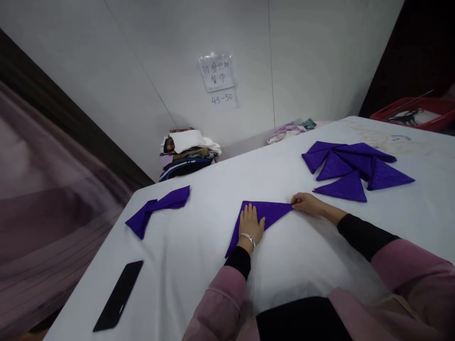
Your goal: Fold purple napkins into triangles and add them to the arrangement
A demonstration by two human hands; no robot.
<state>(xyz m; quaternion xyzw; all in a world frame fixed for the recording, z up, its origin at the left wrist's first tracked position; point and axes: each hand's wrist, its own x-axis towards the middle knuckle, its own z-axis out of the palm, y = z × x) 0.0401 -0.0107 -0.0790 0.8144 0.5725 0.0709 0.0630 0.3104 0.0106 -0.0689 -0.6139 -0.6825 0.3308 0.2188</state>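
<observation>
A purple cloth napkin, folded into a triangle, lies on the white-covered table in front of me. My left hand rests flat on it with the fingers stretched out, a silver bracelet at the wrist. At the napkin's right tip my right hand is closed, thumb and fingers pinching the corner. Part of the napkin is hidden under my left hand and wrist.
Several folded purple napkins overlap at the right. Another purple cloth, crumpled, lies at the left, with a black phone-like slab nearer me. Beyond the table's back edge are stacked clothes; a red basket stands far right.
</observation>
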